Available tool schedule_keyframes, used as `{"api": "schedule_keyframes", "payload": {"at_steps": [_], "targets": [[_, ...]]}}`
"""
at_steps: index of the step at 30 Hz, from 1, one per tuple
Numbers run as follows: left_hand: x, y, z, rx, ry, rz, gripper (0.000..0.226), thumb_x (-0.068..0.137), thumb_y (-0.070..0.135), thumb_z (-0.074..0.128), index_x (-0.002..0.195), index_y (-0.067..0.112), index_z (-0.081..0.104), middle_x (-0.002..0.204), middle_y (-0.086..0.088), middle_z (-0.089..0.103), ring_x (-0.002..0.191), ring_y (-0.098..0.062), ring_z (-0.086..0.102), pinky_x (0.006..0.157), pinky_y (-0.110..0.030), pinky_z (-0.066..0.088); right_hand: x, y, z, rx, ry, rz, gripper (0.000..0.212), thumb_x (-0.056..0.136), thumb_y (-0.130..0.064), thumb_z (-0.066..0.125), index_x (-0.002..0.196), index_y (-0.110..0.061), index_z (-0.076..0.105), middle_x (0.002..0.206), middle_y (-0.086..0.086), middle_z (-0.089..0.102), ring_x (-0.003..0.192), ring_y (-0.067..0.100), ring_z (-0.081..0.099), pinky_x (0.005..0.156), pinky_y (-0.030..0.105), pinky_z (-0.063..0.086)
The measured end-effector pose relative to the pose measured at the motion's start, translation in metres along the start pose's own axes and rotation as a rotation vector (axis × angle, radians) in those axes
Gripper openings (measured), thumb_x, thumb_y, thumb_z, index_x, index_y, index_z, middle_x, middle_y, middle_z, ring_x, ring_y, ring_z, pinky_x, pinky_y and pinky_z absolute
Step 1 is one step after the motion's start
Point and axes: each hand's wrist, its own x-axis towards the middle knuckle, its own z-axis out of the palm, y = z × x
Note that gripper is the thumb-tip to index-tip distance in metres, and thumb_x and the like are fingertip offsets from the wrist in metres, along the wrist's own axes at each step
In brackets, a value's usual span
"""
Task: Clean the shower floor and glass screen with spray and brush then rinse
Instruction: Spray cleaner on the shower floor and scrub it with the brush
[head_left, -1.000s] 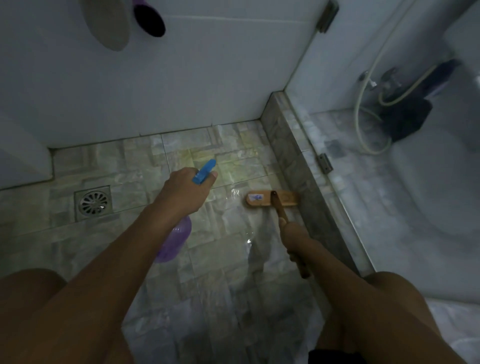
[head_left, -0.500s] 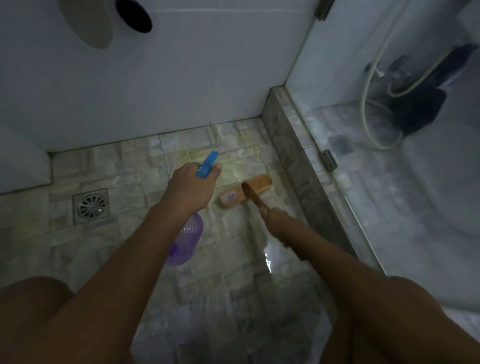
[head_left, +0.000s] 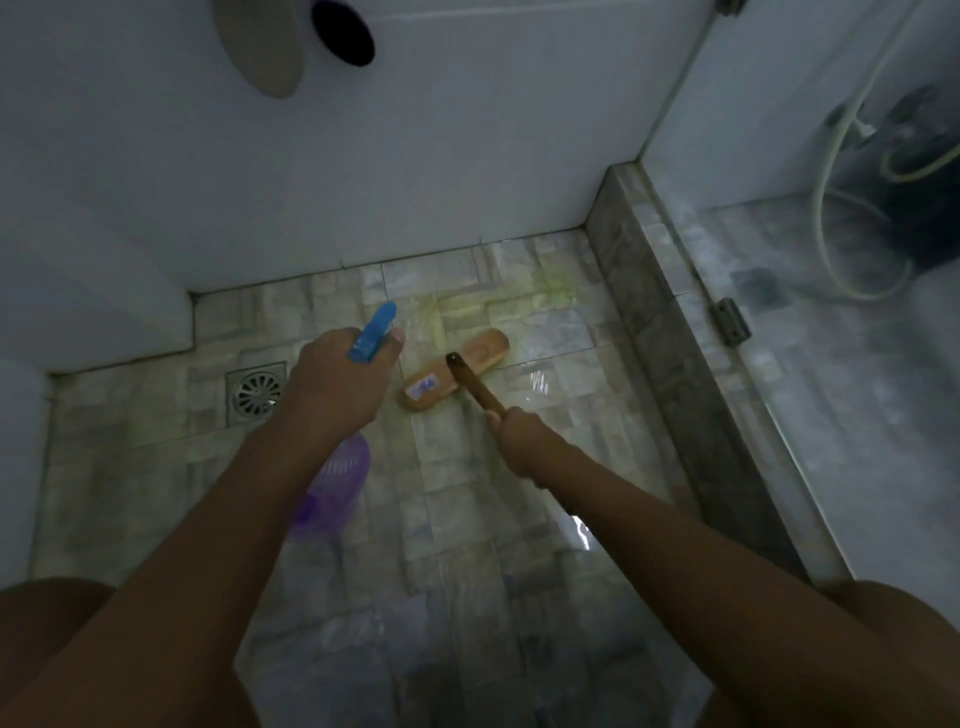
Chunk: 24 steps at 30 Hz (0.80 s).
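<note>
My left hand (head_left: 335, 382) grips a spray bottle (head_left: 332, 493) with a purple body and a blue trigger head, held above the wet tiled shower floor (head_left: 467, 509). My right hand (head_left: 517, 441) grips the wooden handle of a scrub brush (head_left: 452, 371). The brush's tan head lies slanted on the tiles just right of the blue nozzle. The glass screen (head_left: 810, 364) stands along the stone kerb on the right.
A round metal floor drain (head_left: 256, 393) sits left of my left hand. A stone kerb (head_left: 654, 338) borders the floor on the right, with a metal hinge (head_left: 730, 321) on it. Behind the glass hang a shower hose (head_left: 831, 208) and a dark object. White walls close the back.
The brush head has slid left from the kerb toward the middle of the floor and turned slanted. My left hand with the bottle stays roughly in place.
</note>
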Motion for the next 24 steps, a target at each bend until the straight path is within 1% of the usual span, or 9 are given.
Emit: {"api": "schedule_keyframes", "payload": {"at_steps": [2, 4, 7, 9, 11, 15, 16, 20, 24], "targets": [[0.001, -0.002, 0.0, -0.003, 0.007, -0.013, 0.054, 0.1, 0.054, 0.05, 0.067, 0.012, 0.054, 0.056, -0.008, 0.056, 0.061, -0.032, 0.071, 0.061, -0.035, 0.049, -0.006, 0.017, -0.003, -0.031, 0.016, 0.016, 0.056, 0.105, -0.053, 0.028, 0.115, -0.006, 0.058, 0.105, 0.014, 0.065, 0.086, 0.028, 0.063, 0.069, 0.035, 0.048], [0.002, -0.005, 0.003, -0.02, 0.003, -0.04, 0.055, 0.099, 0.053, 0.052, 0.066, 0.01, 0.058, 0.057, -0.009, 0.062, 0.053, -0.028, 0.07, 0.054, -0.028, 0.046, -0.008, 0.025, -0.011, -0.014, 0.041, 0.055, 0.054, 0.105, -0.055, 0.028, 0.112, -0.01, 0.058, 0.099, 0.011, 0.065, 0.085, 0.028, 0.065, 0.065, 0.036, 0.052], [0.003, -0.007, 0.011, -0.029, -0.02, -0.094, 0.055, 0.097, 0.053, 0.056, 0.075, 0.004, 0.064, 0.064, -0.016, 0.069, 0.04, -0.021, 0.065, 0.047, -0.025, 0.047, -0.011, 0.028, -0.013, 0.033, 0.062, 0.098, 0.045, 0.104, -0.055, 0.03, 0.103, -0.016, 0.054, 0.089, 0.007, 0.061, 0.075, 0.023, 0.062, 0.052, 0.032, 0.046], [0.002, -0.005, 0.015, -0.033, -0.026, -0.086, 0.053, 0.097, 0.051, 0.058, 0.075, 0.003, 0.062, 0.061, -0.017, 0.067, 0.037, -0.02, 0.063, 0.045, -0.025, 0.046, -0.01, 0.028, -0.008, 0.049, 0.076, 0.102, 0.051, 0.104, -0.054, 0.03, 0.107, -0.011, 0.057, 0.088, 0.006, 0.061, 0.072, 0.022, 0.061, 0.052, 0.03, 0.044], [0.002, -0.003, 0.016, -0.013, -0.018, -0.028, 0.053, 0.098, 0.049, 0.056, 0.069, 0.006, 0.061, 0.056, -0.016, 0.066, 0.037, -0.02, 0.063, 0.045, -0.023, 0.045, -0.008, 0.027, -0.002, 0.077, 0.093, 0.112, 0.055, 0.104, -0.053, 0.03, 0.113, -0.008, 0.06, 0.09, 0.009, 0.064, 0.073, 0.023, 0.062, 0.057, 0.033, 0.047], [0.003, -0.004, 0.017, 0.063, -0.049, 0.027, 0.054, 0.1, 0.051, 0.051, 0.067, 0.01, 0.06, 0.045, -0.007, 0.06, 0.039, -0.017, 0.064, 0.049, -0.023, 0.044, -0.009, 0.019, 0.0, 0.072, 0.114, 0.128, 0.058, 0.104, -0.053, 0.029, 0.114, -0.006, 0.061, 0.1, 0.014, 0.067, 0.084, 0.028, 0.065, 0.073, 0.042, 0.057], [0.004, -0.004, 0.019, 0.062, -0.051, 0.026, 0.053, 0.1, 0.051, 0.051, 0.068, 0.009, 0.06, 0.046, -0.007, 0.06, 0.038, -0.017, 0.064, 0.048, -0.024, 0.046, -0.008, 0.016, -0.002, 0.07, 0.119, 0.136, 0.057, 0.105, -0.052, 0.029, 0.114, -0.005, 0.06, 0.101, 0.015, 0.067, 0.083, 0.029, 0.065, 0.072, 0.042, 0.057], [0.009, 0.001, 0.021, 0.012, 0.027, 0.033, 0.054, 0.098, 0.052, 0.054, 0.07, 0.007, 0.062, 0.054, -0.009, 0.061, 0.038, -0.018, 0.063, 0.046, -0.028, 0.052, -0.007, 0.006, -0.012, 0.039, 0.101, 0.179, 0.057, 0.104, -0.054, 0.028, 0.115, -0.007, 0.057, 0.098, 0.015, 0.064, 0.074, 0.029, 0.063, 0.051, 0.036, 0.053], [0.012, 0.001, 0.02, 0.001, 0.071, 0.1, 0.061, 0.099, 0.054, 0.05, 0.061, 0.007, 0.058, 0.052, -0.01, 0.06, 0.048, -0.023, 0.066, 0.061, -0.038, 0.059, -0.013, 0.011, -0.008, 0.06, 0.089, 0.206, 0.058, 0.104, -0.055, 0.029, 0.118, -0.007, 0.057, 0.101, 0.015, 0.065, 0.079, 0.031, 0.065, 0.057, 0.04, 0.058]]}}
